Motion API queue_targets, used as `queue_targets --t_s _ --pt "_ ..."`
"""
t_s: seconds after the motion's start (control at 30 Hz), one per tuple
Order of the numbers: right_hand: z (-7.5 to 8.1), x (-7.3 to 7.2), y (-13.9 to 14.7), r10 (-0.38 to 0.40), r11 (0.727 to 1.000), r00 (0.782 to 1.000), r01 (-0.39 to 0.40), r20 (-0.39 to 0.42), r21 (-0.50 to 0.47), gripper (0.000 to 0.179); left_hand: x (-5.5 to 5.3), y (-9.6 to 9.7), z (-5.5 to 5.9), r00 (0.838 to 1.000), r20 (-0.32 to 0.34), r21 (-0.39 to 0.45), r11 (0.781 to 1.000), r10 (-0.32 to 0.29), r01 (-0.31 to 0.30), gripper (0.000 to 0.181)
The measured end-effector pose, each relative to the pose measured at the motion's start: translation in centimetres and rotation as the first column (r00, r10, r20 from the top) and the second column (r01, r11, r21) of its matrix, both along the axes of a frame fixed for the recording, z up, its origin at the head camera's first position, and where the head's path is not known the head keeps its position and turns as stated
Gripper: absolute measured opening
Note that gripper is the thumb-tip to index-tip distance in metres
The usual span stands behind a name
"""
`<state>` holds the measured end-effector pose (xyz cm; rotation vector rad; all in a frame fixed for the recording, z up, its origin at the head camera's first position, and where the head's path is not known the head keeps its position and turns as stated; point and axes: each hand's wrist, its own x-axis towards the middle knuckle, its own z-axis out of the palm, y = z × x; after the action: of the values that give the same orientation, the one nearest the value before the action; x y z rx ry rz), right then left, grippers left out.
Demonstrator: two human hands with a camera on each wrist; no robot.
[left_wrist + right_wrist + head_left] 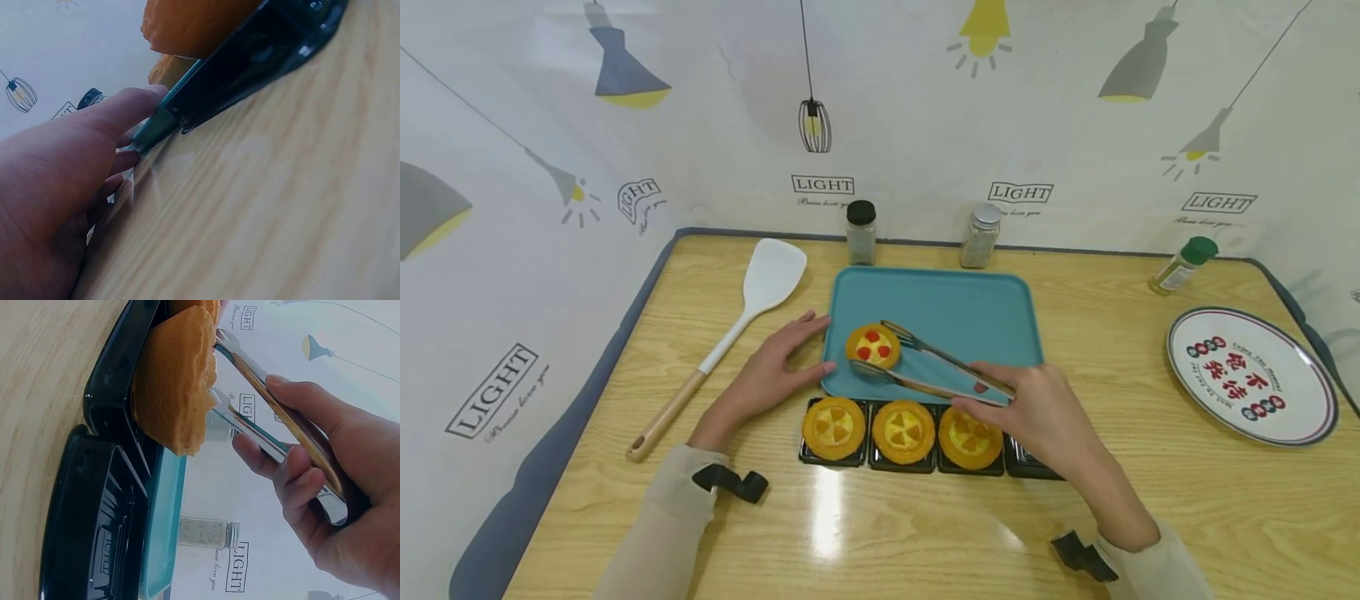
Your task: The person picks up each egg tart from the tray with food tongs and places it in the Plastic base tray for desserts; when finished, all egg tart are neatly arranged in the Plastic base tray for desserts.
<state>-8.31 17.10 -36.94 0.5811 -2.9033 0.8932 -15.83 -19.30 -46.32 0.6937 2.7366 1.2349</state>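
Note:
Metal tongs [936, 354] are gripped in my right hand [1045, 408], thumb on one arm and fingers around the other. Their tips stand on either side of an egg tart with red fruit pieces [873, 347], which is at the left part of the blue tray [955, 308]. My left hand [775, 362] rests at the tray's left edge with thumb and fingers spread. Along the tray's near side, black plastic cups hold three egg tarts with orange pieces [903, 431]; the rightmost black cup [94, 519] has no tart in it.
Left lies a white spatula [767, 279] with a wooden handle. Behind the tray stand a black-capped shaker [861, 237] and a silver-capped shaker [980, 239]. A green-capped bottle [1182, 267] and a printed white plate [1195, 387] are on the right. A patterned wall backs the table.

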Motion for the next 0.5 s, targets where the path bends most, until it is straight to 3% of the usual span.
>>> queue_targets --t_s 0.27,0.5 --pt "0.3 0.1 0.4 -0.031 0.999 0.998 0.029 -0.053 -0.036 0.048 -0.1 0.0 -0.1 1.000 0.005 -0.003 1.000 -0.002 0.002 0.071" --pt "1.8 0.8 2.6 -0.089 0.994 0.988 0.080 -0.128 -0.067 0.044 -0.1 0.0 -0.2 1.000 0.003 0.007 1.000 -0.009 0.009 0.070"
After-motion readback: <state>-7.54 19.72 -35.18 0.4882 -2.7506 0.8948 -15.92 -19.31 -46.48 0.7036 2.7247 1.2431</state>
